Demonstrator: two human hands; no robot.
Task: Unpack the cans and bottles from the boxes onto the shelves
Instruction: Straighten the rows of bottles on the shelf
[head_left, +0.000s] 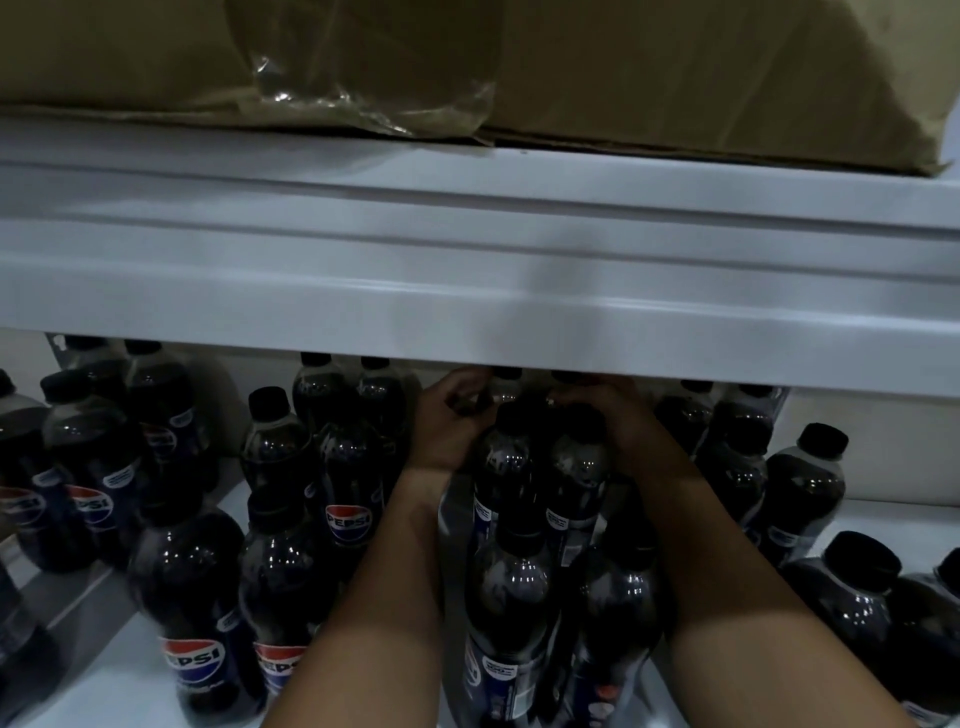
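Both hands reach under the white upper shelf edge (467, 312) into the lower shelf (883, 525). The left hand (449, 423) has its fingers curled round the neck of a dark cola bottle (501, 462), which stands just at its 3 o'clock. The right hand (608, 415) is curled over the top of a neighbouring bottle (579, 467) at its 7 o'clock; what exactly it grips is too dark to tell. More Pepsi bottles (197, 597) stand upright at 9 o'clock and at 3 o'clock of the forearms. Cardboard boxes (727, 78) sit on the upper shelf at 12 o'clock.
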